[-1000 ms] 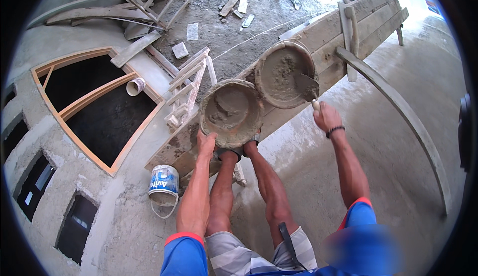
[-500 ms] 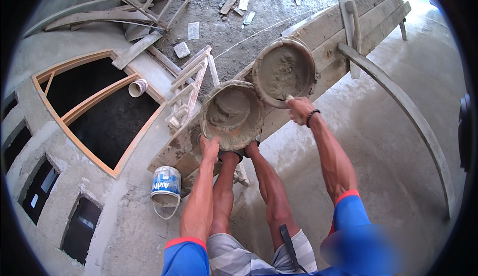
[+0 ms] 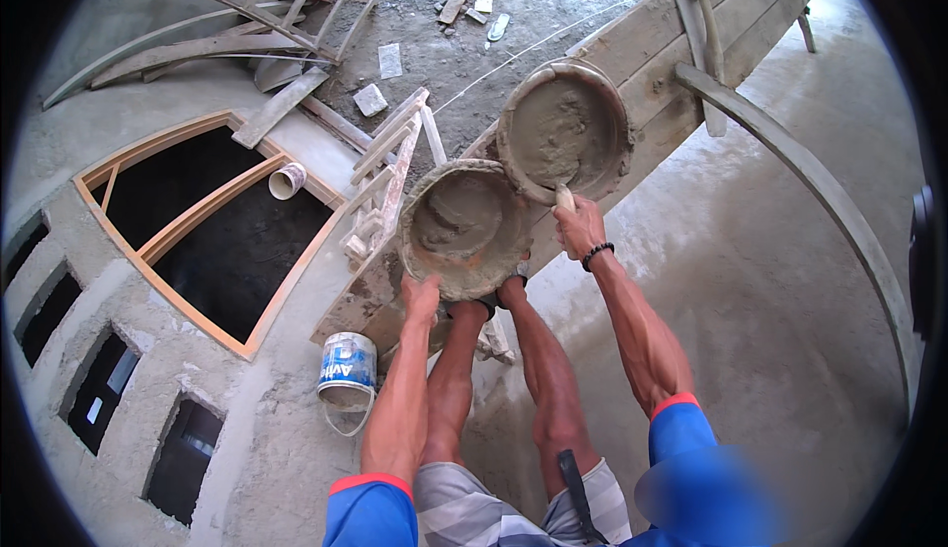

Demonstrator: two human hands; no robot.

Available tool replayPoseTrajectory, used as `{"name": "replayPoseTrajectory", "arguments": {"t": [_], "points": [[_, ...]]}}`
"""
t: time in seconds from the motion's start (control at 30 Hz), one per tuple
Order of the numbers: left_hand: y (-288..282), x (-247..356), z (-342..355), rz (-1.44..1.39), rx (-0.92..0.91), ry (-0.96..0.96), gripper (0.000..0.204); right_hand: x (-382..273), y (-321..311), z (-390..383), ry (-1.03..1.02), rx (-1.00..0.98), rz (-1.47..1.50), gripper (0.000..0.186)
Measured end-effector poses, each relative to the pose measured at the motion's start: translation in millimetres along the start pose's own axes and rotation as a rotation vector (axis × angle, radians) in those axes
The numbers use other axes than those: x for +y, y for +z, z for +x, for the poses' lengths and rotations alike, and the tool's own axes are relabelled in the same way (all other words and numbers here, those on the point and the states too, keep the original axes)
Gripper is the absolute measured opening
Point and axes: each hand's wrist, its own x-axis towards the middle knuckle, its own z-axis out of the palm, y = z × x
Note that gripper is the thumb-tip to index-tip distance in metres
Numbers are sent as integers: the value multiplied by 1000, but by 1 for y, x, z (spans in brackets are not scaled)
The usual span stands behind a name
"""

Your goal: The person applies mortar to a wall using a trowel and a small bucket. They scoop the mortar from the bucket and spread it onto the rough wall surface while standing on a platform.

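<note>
2 round basins side by side, rims touching or nearly so, both on the plank platform.

Left basin: rim and wall heavily caked; wet grey mortar pooled inside, orange-brown patch on the near wall. Right basin: grey mortar mass inside, lumpy toward the middle.

Left hand: clasping left basin's near-left rim. Right hand: closed around the trowel handle, at right basin's near rim. Blade not readable from here.

Delta vs 1.0 s ago: blade was plainly visible over right basin's right side, with right hand out right of the basin. Right hand has since come left and in to the near rim. Left hand same grip. Mortar in left basin looks about the same.

Other containers: white-and-blue bucket on the floor left of the left forearm, contents not clear. Small white bucket tipped sideways at the wooden frame around a dark floor opening.

Obstructions: left basin hides most of both feet. Curved board meets the platform's right edge and sweeps down the right side. Wooden trestle stands just left of left basin. Loose block on the ground beyond.
</note>
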Motion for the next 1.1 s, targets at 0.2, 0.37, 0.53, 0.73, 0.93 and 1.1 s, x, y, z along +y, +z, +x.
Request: {"name": "replayPoseTrajectory", "arguments": {"t": [0.2,0.37,0.53,0.73,0.93,1.1], "points": [[6,5,-2,18,-10,74,51,15,1,18,-139,100,-236,16],[-5,5,0,49,16,58,50,-3,16,7,228,-81,560,15],[-8,7,3,65,-20,68,49,-5,32,15,179,-58,566,15],[-8,13,2,183,10,-12,51,16,42,8,82,-2,606,16],[-18,4,11,58,-26,6,47,20,50,9,38,-5,652,18],[-18,5,13,64,-29,15,47,30,50,8,5,21,677,18]]}}
